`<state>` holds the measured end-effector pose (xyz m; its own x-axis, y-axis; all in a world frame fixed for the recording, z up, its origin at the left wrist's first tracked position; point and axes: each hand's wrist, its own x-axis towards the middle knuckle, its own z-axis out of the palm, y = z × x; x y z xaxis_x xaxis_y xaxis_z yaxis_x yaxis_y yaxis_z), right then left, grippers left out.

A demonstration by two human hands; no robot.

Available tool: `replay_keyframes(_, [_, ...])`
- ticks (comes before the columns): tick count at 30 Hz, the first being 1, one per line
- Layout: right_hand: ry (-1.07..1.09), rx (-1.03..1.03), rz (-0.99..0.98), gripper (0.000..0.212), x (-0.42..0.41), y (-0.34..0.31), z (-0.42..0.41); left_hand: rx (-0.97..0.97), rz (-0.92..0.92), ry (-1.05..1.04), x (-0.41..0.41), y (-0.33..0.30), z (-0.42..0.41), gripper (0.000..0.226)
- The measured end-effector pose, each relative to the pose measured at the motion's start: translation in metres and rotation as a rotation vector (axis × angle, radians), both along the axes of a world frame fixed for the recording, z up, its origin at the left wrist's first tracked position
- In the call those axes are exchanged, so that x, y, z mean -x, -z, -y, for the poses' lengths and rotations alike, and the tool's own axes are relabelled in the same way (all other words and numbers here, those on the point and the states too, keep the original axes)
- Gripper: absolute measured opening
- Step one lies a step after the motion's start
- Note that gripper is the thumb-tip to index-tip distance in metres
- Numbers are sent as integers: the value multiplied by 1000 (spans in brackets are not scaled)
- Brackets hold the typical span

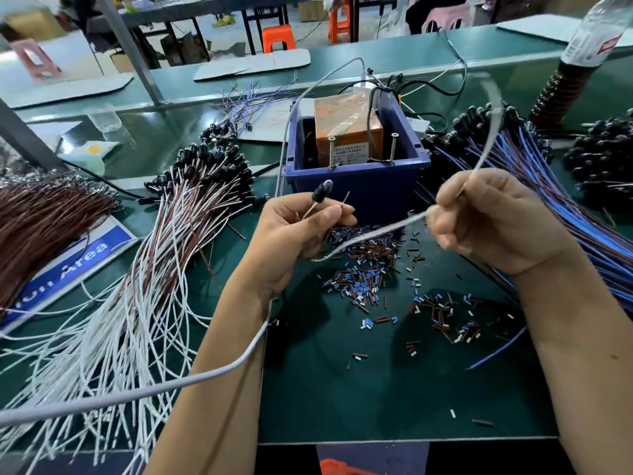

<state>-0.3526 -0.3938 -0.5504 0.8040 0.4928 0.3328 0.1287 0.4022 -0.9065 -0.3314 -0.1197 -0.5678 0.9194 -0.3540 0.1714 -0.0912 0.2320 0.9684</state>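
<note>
The left hand point(301, 231) had its grip pinched on the wire point(376, 231) just below its black cap point(322, 192); the right hand point(496, 221) had its grip curled round the same wire, which was stretched between them above the desk point(342, 389); the blue bin point(359, 190) stood just behind; cut scraps point(370, 275) lay beneath.

Open mat point(376, 392) between wire heaps point(144, 289)

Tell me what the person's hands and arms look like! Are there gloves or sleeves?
No gloves: the left hand and right hand are both bare. The left forearm and right forearm are bare too, with no sleeves, watch or bracelet showing. A grey cable runs past the left wrist.
</note>
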Motion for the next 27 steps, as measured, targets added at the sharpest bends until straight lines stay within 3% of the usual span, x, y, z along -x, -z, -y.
replay_keyframes(5, [-181, 169, -56, 30, 3, 1, -5, 169, 39, 76, 4, -9, -3, 18])
replay_keyframes(9, [-263, 393, -114, 32, 4, 7, -35, 120, 5, 223, 10, -10, 6, 16])
replay_keyframes(14, [-290, 567, -120, 32, 1, 12, -48, 63, -25, 192, 8, -5, 13, 18])
replay_keyframes(17, [-279, 529, -111, 33, 1, 12, -44, 86, -57, 239, 8, -6, 10, 16])
replay_keyframes(22, [-25, 200, -274, 34, -4, 14, -50, 104, -87, 582, 14, -3, 9, 23])
replay_keyframes(27, [8, 219, -227, 22, -1, 14, -57, 53, -93, 639, 13, 1, 13, 23])
